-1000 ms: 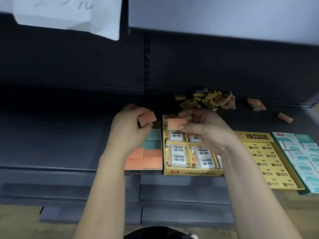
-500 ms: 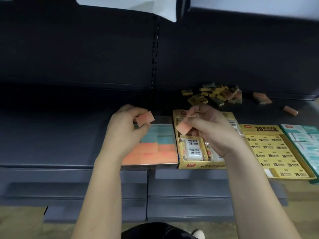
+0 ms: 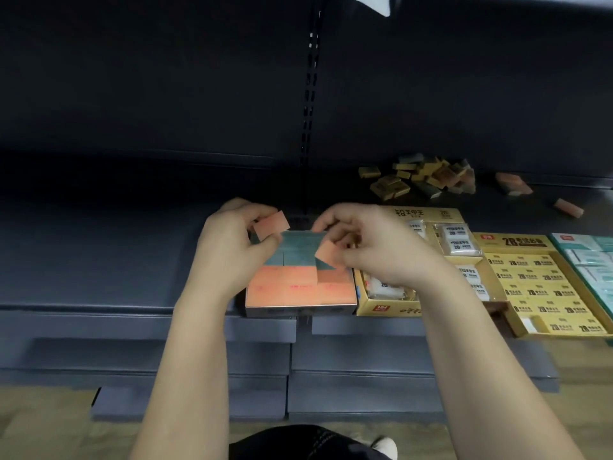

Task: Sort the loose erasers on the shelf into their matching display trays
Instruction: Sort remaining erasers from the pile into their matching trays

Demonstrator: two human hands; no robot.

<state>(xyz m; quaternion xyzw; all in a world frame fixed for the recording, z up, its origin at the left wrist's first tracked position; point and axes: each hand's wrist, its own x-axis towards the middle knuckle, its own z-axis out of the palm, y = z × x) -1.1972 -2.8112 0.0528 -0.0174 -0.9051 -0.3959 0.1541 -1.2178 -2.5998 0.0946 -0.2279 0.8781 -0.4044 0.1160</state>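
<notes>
My left hand (image 3: 232, 250) pinches an orange eraser (image 3: 272, 224) above the back left of a tray of orange-and-teal erasers (image 3: 300, 308) at the shelf's front edge. My right hand (image 3: 374, 247) pinches a second orange eraser (image 3: 328, 253) just over the tray's right side. The tray holds rows of orange and teal blocks. A pile of loose yellow, grey and orange erasers (image 3: 421, 179) lies at the back of the shelf, with two more orange ones, a pair (image 3: 512, 183) and a single (image 3: 569, 207), farther right.
Right of the orange tray stand a yellow box of wrapped white 2B erasers (image 3: 391, 307), a yellow 2B tray (image 3: 544, 290) and a teal-and-white tray (image 3: 593, 263). The dark shelf (image 3: 99, 254) stretches left. Lower shelf edges and the floor lie below.
Both hands moved together over the orange-and-teal tray; the right hand came left from above the white 2B box, bringing its orange eraser down toward the tray.
</notes>
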